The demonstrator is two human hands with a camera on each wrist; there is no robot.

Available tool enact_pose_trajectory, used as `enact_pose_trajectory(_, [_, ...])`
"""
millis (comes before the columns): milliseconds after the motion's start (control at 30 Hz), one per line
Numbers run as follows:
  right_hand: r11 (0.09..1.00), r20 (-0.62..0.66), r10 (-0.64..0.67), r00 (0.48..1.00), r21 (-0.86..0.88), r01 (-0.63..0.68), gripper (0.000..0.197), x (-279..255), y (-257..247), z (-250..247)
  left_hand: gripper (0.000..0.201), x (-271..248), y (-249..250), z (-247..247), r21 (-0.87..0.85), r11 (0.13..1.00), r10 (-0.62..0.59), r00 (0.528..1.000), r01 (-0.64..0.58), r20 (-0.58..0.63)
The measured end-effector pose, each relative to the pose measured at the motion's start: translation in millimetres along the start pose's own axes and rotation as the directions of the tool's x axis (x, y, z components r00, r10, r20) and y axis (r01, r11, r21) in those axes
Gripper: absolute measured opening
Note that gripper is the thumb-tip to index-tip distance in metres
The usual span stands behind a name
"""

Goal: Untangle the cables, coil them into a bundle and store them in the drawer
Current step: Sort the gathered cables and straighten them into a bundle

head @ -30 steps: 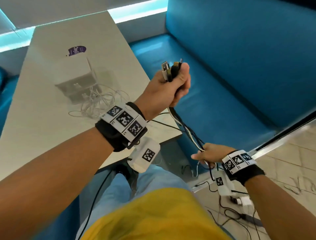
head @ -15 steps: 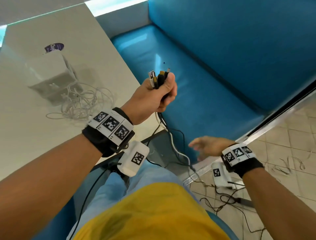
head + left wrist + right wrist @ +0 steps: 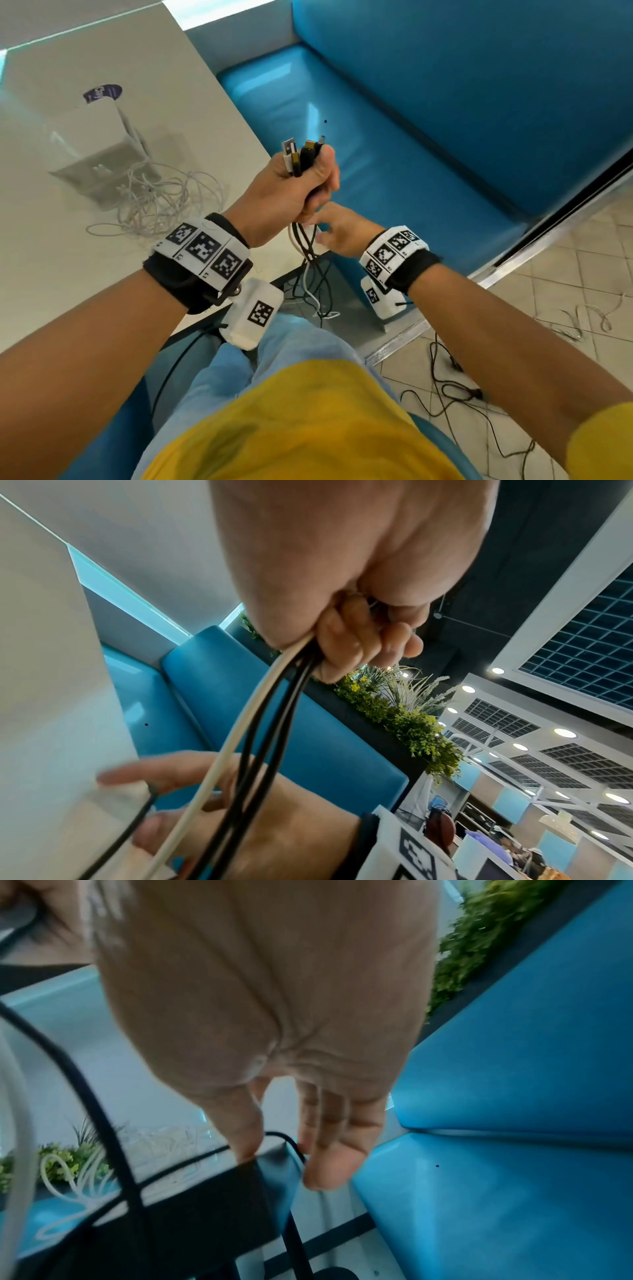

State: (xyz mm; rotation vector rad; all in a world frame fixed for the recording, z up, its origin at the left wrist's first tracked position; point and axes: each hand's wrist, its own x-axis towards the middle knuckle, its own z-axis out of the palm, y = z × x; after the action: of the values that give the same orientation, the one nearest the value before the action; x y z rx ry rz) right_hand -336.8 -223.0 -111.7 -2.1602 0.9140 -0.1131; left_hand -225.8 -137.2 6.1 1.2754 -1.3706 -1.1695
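- The left hand (image 3: pixel 291 195) is fisted around a bunch of black and white cables (image 3: pixel 303 250), plugs sticking out of its top.
- The right hand (image 3: pixel 337 233), fingers straight and holding nothing, sits just at 4 o'clock of that fist, beside the hanging strands.
- A loose white cable pile (image 3: pixel 161 202) lies on the counter (image 3: pixel 68 274) at 9 o'clock.
- More cable lies on the floor (image 3: pixel 565 291) at 4 o'clock.
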Motion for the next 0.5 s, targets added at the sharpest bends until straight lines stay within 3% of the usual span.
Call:
enact_pose_trajectory(167, [0.997,-0.076,0.068,0.995,-0.025,-0.070,0.002,-3.0,18.4,-11.1,0.039,-1.6,-5.4,-11.3,-0.037,0.999,-0.007,0.999,0.005,-0.049])
enact_pose_trajectory(300, [0.960,-0.115,0.253,0.961,-0.097,-0.264,0.006,-24.4,62.9,-8.0,0.040,1.2,-8.6,1.3,-0.027,1.000,-0.017,0.999,0.016,-0.038])
enact_pose_trajectory(467, [0.819,-0.008,0.526,0.851,-0.266,-0.508,0.004,-55.7,105.6,4.5,0.048,0.4,-12.8,13.4,0.025,0.999,-0.026,1.000,0.026,-0.014])
enact_pose_trajectory(500, [0.792,0.014,0.563,0.827,-0.296,-0.534,0.014,-58.9,111.0,6.1,0.050,0.1,-13.7,15.0,0.020,0.999,-0.027,0.999,0.027,-0.020])
